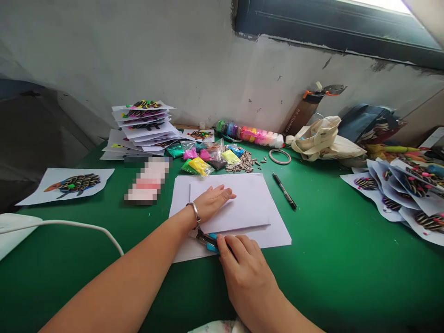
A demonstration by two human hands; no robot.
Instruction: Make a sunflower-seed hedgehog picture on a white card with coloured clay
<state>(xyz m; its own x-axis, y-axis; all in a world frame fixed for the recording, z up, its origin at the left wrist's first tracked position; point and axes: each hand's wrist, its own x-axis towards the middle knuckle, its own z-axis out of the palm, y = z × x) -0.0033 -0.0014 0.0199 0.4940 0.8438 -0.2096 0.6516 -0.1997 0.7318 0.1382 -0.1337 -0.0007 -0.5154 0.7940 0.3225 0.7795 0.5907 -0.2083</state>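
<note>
1. Crowding the area just beyond the white paper sheets point(249, 203), packets of coloured clay point(197, 162) and loose sunflower seeds point(243, 163) are lying together, while a black pen point(284, 190) is resting to the sheets' right. Seed-art cards point(144, 125) are piling up farther left of the sheets.
2. Left hand point(211, 203), wearing a metal bracelet point(194, 212), is pressing flat on the sheets, fingers together. Right hand point(244, 273) is closing over blue-handled scissors point(211, 243) at the sheets' near edge, just beside the left wrist.
3. Green table point(347, 263) is spreading beneath the sheets, with a grey concrete wall point(173, 60) rising beyond them.
</note>
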